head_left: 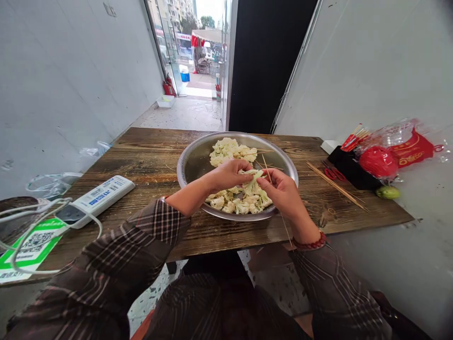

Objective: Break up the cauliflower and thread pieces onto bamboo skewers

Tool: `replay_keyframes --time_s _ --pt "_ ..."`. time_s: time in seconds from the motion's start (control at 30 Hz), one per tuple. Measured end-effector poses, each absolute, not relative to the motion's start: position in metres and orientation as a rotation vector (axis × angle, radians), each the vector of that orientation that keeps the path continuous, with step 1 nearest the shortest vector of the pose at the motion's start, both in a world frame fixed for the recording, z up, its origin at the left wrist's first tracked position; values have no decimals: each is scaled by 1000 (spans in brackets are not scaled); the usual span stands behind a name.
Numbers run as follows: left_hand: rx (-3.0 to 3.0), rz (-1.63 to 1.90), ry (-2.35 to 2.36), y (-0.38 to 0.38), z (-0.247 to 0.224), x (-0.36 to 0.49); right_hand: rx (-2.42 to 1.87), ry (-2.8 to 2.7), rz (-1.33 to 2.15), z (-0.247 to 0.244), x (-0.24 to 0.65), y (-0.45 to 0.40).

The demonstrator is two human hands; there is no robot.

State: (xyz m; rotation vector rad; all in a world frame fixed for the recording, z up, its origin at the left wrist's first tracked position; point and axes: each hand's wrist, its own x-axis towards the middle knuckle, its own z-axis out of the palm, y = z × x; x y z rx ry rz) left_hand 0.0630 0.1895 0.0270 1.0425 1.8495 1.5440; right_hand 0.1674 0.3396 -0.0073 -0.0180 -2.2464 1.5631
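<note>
Over a large steel basin [182,166], my two hands meet at a pale cauliflower floret [253,183]. My left hand [231,174] pinches the floret from the left, fingers closed. On the other side, my right hand [282,190] is closed around a thin bamboo skewer [287,231], its thumb and fingertips against the floret. The skewer slants from above the fingers down past the wrist. Behind my hands in the basin lies a heap of skewered cauliflower [226,150], the stick ends pointing right. Loose cauliflower pieces [244,205] fill the near side.
The basin stands on a dark wooden table [141,158]. To its right are bamboo skewers [336,185], red-handled scissors [334,173] and a black box [354,170] with a red string ball [378,162]. A white power strip [106,196] with cables and a green QR card [33,245] lie left.
</note>
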Motion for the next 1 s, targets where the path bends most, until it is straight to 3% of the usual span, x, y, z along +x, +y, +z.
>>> replay_keyframes --time_s 0.43,0.73,1.0 --pt "847 1679 1890 181 29 59 43 -1930 1991 4 175 341" --pt "790 1503 1356 178 39 69 87 -1942 1879 0 176 342" --pt "678 1875 1527 183 32 65 -37 -2106 1565 -5 176 339"
